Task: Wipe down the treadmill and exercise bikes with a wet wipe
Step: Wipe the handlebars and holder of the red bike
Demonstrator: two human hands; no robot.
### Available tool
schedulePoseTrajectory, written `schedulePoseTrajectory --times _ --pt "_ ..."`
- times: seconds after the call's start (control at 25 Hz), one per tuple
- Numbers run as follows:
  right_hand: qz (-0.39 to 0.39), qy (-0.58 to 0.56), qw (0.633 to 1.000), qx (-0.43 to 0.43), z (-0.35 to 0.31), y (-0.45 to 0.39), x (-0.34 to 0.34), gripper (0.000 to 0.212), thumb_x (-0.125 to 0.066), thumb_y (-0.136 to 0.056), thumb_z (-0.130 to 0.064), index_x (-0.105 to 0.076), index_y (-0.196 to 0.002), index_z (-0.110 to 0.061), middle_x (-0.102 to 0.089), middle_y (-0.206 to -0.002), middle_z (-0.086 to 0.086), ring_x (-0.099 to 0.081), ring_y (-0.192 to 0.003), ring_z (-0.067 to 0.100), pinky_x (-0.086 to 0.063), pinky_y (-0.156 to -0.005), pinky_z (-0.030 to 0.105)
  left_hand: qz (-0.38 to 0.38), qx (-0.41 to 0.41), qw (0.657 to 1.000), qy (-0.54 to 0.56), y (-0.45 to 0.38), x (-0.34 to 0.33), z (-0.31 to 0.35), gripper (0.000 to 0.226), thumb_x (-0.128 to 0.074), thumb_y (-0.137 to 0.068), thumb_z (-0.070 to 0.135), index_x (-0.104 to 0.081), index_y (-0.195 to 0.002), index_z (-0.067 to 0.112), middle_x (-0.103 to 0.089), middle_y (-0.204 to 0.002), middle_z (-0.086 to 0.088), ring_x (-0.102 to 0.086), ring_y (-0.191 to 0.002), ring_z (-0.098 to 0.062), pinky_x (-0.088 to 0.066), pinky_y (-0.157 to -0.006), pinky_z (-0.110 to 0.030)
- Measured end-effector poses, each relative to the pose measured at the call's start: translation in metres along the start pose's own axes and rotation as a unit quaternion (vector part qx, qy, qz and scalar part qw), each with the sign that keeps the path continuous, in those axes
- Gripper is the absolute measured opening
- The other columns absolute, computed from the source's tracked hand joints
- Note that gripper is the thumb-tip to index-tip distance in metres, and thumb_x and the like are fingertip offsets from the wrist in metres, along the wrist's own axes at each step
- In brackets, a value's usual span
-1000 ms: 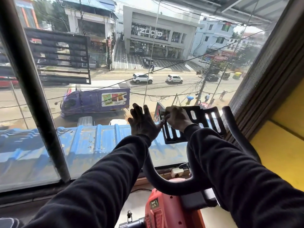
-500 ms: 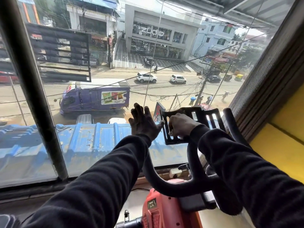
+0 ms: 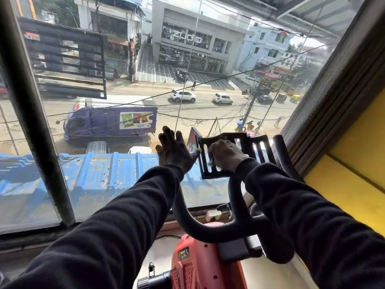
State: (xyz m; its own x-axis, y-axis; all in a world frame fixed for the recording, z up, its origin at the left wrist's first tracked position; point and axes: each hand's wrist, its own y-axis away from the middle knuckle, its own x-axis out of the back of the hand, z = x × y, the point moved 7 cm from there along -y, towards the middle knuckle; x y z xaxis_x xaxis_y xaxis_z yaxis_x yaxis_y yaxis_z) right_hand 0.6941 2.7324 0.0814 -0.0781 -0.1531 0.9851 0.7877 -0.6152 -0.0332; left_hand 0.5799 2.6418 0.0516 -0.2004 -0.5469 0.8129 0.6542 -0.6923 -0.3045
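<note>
Head | left hand spread, thumb on rack | right hand clutching wipe | window behind

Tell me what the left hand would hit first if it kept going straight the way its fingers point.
Most likely the large glass window pane. The left hand is open, fingers pointing up and forward beside the black slotted plastic tablet holder, thumb near its edge. How near the glass is stays unclear.

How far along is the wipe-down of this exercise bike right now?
Nothing visibly marks any part as finished. In hand: the right hand presses a wet wipe, barely visible under its fingers, onto the black slotted tablet holder, while the left hand steadies the holder's left edge, fingers straight. Probably left: the black handlebars and the red bike frame. No treadmill is in view.
</note>
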Motion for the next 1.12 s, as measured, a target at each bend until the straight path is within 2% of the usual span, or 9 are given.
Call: schedulePoseTrajectory --times 0.08,0.12,0.28,0.44,0.52,0.64,0.8,0.96,1.12 --pt "0.102 0.018 0.995 0.007 -0.001 0.005 0.009 0.01 -0.061 -0.09 -0.013 -0.068 -0.095 -0.009 -0.067 -0.096 0.009 -0.062 -0.095 0.027 -0.051 -0.079 0.034 -0.006 -0.003 1.0 0.001 0.002 -0.001 0.001 0.088 -0.055 -0.085 0.068 -0.027 -0.148 0.012 -0.004 -0.162 -0.016 -0.011 -0.147 -0.036 -0.025 -0.114 -0.051" --pt "0.096 0.036 0.995 0.016 -0.005 0.008 0.006 0.011 -0.059 -0.091 -0.013 -0.068 -0.097 -0.01 -0.065 -0.096 0.008 -0.062 -0.095 0.026 -0.05 -0.078 0.033 -0.008 -0.005 1.0 0.0 0.003 -0.001 0.002 0.088 -0.054 -0.086 0.068 -0.027 -0.148 0.012 -0.004 -0.162 -0.015 -0.011 -0.147 -0.036 -0.025 -0.115 -0.051" --pt "-0.071 0.083 0.994 0.023 -0.008 0.012 -0.008 0.009 -0.069 -0.084 -0.024 -0.071 -0.091 -0.018 -0.064 -0.085 -0.001 -0.063 -0.082 0.021 -0.053 -0.074 0.029 -0.006 -0.006 1.0 0.002 0.001 0.0 0.002 0.088 -0.054 -0.085 0.069 -0.029 -0.148 0.012 -0.005 -0.161 -0.015 -0.012 -0.146 -0.036 -0.026 -0.114 -0.051" --pt "0.111 0.102 0.988 -0.035 0.013 -0.009 0.033 0.015 -0.057 -0.093 -0.023 -0.068 -0.1 -0.014 -0.067 -0.1 0.006 -0.061 -0.101 0.026 -0.049 -0.082 0.033 -0.011 -0.009 1.0 0.007 0.002 -0.003 0.002 0.087 -0.053 -0.087 0.068 -0.029 -0.148 0.012 -0.006 -0.161 -0.015 -0.012 -0.147 -0.036 -0.027 -0.114 -0.052" --pt "0.092 0.125 0.988 -0.014 0.016 -0.007 0.031 0.016 -0.06 -0.092 -0.032 -0.069 -0.098 -0.02 -0.067 -0.1 0.0 -0.059 -0.102 0.022 -0.044 -0.087 0.031 -0.009 -0.01 1.0 0.01 0.001 -0.002 0.003 0.087 -0.052 -0.087 0.068 -0.027 -0.149 0.012 -0.004 -0.162 -0.015 -0.01 -0.148 -0.035 -0.024 -0.116 -0.052" --pt "-0.024 0.136 0.99 0.04 0.009 0.007 0.017 0.018 -0.069 -0.083 -0.041 -0.071 -0.091 -0.024 -0.064 -0.094 -0.004 -0.055 -0.095 0.013 -0.039 -0.09 0.028 -0.007 -0.005 1.0 0.019 -0.001 -0.003 0.001 0.085 -0.054 -0.086 0.068 -0.029 -0.147 0.013 -0.005 -0.162 -0.015 -0.01 -0.148 -0.035 -0.024 -0.116 -0.052" --pt "0.116 0.116 0.986 0.019 0.021 0.0 0.039 0.018 -0.055 -0.094 -0.026 -0.071 -0.102 -0.021 -0.065 -0.104 0.0 -0.052 -0.109 0.023 -0.038 -0.092 0.033 -0.003 -0.007 1.0 0.007 0.001 -0.003 0.001 0.084 -0.054 -0.086 0.068 -0.032 -0.144 0.012 -0.008 -0.161 -0.016 -0.015 -0.146 -0.036 -0.028 -0.113 -0.052" --pt "0.02 0.137 0.989 0.055 0.012 0.01 0.007 0.009 -0.061 -0.084 -0.029 -0.069 -0.086 -0.025 -0.064 -0.092 -0.011 -0.05 -0.101 0.013 -0.031 -0.085 0.029 -0.003 -0.007 1.0 0.01 -0.001 -0.002 0.001 0.086 -0.053 -0.086 0.069 -0.03 -0.147 0.013 -0.007 -0.161 -0.015 -0.013 -0.147 -0.036 -0.026 -0.115 -0.051" --pt "0.104 0.127 0.986 0.003 0.024 0.007 0.026 0.02 -0.05 -0.093 -0.029 -0.069 -0.099 -0.026 -0.067 -0.1 -0.004 -0.055 -0.105 0.02 -0.039 -0.091 0.035 -0.009 -0.006 1.0 0.0 0.0 -0.001 0.001 0.087 -0.052 -0.086 0.07 -0.029 -0.148 0.012 -0.006 -0.162 -0.016 -0.013 -0.146 -0.036 -0.024 -0.115 -0.051"
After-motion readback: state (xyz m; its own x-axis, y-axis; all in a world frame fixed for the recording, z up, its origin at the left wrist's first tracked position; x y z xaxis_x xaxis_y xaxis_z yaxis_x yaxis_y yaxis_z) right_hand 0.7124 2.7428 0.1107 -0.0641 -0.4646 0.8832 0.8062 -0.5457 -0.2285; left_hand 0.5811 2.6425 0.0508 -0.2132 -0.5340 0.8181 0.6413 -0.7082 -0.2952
